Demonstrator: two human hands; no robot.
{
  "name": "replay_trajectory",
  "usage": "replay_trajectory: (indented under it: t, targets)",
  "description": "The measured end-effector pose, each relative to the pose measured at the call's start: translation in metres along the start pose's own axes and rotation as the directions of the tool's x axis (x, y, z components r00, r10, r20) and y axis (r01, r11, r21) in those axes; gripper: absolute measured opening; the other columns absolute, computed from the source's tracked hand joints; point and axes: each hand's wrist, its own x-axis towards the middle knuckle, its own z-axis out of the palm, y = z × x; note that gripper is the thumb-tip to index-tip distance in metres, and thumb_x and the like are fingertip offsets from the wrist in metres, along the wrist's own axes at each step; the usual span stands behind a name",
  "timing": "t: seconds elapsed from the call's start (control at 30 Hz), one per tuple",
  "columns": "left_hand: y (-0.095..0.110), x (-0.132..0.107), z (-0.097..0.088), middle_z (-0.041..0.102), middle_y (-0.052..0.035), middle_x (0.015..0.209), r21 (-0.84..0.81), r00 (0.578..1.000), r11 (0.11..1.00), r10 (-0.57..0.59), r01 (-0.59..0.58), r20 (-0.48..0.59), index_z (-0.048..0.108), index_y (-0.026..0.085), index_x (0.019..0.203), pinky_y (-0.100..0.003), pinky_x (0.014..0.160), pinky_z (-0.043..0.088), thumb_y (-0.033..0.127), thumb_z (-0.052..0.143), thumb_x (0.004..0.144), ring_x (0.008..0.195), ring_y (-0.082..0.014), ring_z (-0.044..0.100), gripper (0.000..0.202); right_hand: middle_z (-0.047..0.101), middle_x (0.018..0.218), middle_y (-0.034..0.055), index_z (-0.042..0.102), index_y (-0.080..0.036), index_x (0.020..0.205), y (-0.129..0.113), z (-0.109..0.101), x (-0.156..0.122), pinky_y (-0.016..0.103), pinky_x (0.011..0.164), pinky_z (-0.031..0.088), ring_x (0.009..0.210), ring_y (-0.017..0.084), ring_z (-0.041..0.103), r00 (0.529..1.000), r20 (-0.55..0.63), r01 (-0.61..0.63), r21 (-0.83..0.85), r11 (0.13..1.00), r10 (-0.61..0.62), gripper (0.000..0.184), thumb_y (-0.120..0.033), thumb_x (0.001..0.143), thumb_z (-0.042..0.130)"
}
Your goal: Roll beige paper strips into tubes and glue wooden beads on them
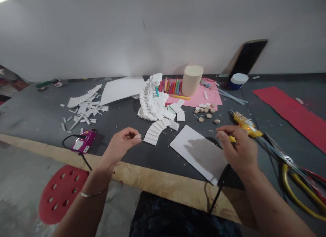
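Note:
My left hand [121,144] is closed, thumb and fingertips pinching a small white piece [138,136] above the dark tabletop. Just right of it, a curved fan of white tiles [155,131] lies flat, leading to more loose white squares [175,109]. My right hand [238,147] is curled around the handle of a yellow glue gun [247,124]. Its nozzle points away to the upper left, and most of the grip is hidden by the hand. A white rectangular board [198,153] lies between both hands, partly shadowed.
A lumpy white curved structure [151,97] stands behind the tiles, near a cream cylinder [192,81] and coloured sticks [170,85]. White strips [85,111] and a purple box [84,141] lie left. Scissors [287,158], red sheet [292,111], round wooden slices [205,109] are right.

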Motion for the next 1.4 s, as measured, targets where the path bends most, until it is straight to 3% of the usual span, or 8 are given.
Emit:
replay_trajectory:
  t: [0.1,0.2,0.33,0.6,0.8,0.97,1.23,1.4]
  targets:
    - [0.020,0.002,0.014,0.063,-0.0010,0.074,0.087,0.988,0.995,0.036,-0.050,0.150,0.065,0.017,0.076,-0.023,0.062,0.044,0.037,0.079,0.064,0.067,-0.0124,0.055,0.027,0.069,0.078,0.0052,0.064,-0.022,0.083,0.002,0.003,0.004,0.034,0.069,0.046,0.077,0.022,0.061,1.000,0.009,0.011,0.003,1.000,-0.011,0.022,-0.040,0.089,0.052]
    - [0.043,0.013,0.052,0.061,-0.0001,0.070,0.129,0.937,0.981,0.096,-0.146,0.336,0.065,0.017,0.076,-0.023,0.061,0.042,0.034,0.078,0.065,0.065,-0.0121,0.053,0.023,0.071,0.085,0.0067,0.064,-0.020,0.087,0.007,0.007,0.009,0.036,0.073,0.048,0.078,0.022,0.064,0.989,0.140,0.046,0.021,0.999,-0.049,0.019,-0.035,0.089,0.053]
    - [0.059,0.050,0.105,0.057,0.0006,0.068,0.051,0.846,0.962,0.210,-0.269,0.490,0.064,0.016,0.075,-0.023,0.059,0.038,0.035,0.076,0.068,0.063,-0.0108,0.050,0.023,0.067,0.113,0.0157,0.056,-0.013,0.120,0.002,0.009,0.000,0.045,0.085,0.049,0.100,0.030,0.063,0.899,0.420,0.156,-0.043,0.987,-0.124,0.043,-0.037,0.085,0.062]
    - [0.063,0.114,0.167,0.056,0.0022,0.065,0.222,0.662,0.859,0.167,-0.462,0.731,0.062,0.016,0.073,-0.024,0.059,0.036,0.031,0.075,0.065,0.061,-0.0122,0.050,0.021,0.061,0.129,0.0167,0.055,-0.018,0.123,-0.028,-0.005,-0.033,0.052,0.094,0.045,0.119,0.035,0.054,0.784,0.563,0.323,-0.014,0.946,-0.260,0.059,-0.045,0.075,0.074]
    - [0.074,0.123,0.180,0.057,0.0025,0.063,0.362,0.574,0.668,0.121,-0.650,0.810,0.061,0.017,0.066,-0.025,0.057,0.029,0.026,0.072,0.065,0.060,-0.0130,0.050,0.015,0.068,0.116,0.0118,0.060,-0.020,0.113,0.004,-0.029,-0.009,0.047,0.089,0.046,0.105,0.027,0.062,0.858,0.451,0.250,0.051,0.967,-0.245,0.030,-0.035,0.087,0.062]
    - [0.087,0.121,0.181,0.057,0.0028,0.063,0.354,0.536,0.670,0.079,-0.653,0.841,0.062,0.017,0.069,-0.024,0.056,0.029,0.026,0.070,0.066,0.059,-0.0123,0.050,0.012,0.070,0.101,0.0081,0.064,-0.019,0.102,0.028,-0.026,0.014,0.037,0.085,0.050,0.095,0.021,0.064,0.936,0.338,0.048,0.148,0.988,-0.096,0.019,-0.023,0.094,0.048]
    - [0.087,0.113,0.187,0.059,0.0004,0.068,0.425,0.559,0.550,0.094,-0.719,0.824,0.060,0.018,0.071,-0.025,0.057,0.030,0.020,0.069,0.067,0.064,-0.0157,0.053,0.010,0.065,0.090,0.0084,0.070,-0.019,0.094,0.038,-0.007,0.036,0.035,0.079,0.047,0.084,0.021,0.059,0.938,0.307,0.145,0.078,0.986,-0.162,0.028,-0.007,0.083,0.047]
    - [0.093,0.121,0.189,0.057,0.0007,0.063,0.434,0.509,0.492,0.020,-0.755,0.861,0.059,0.018,0.064,-0.026,0.054,0.028,0.018,0.072,0.064,0.059,-0.0155,0.050,0.013,0.063,0.090,0.0091,0.070,-0.019,0.091,0.042,-0.005,0.032,0.036,0.080,0.046,0.087,0.022,0.059,0.948,0.280,0.129,0.091,0.987,-0.150,0.027,-0.007,0.083,0.048]
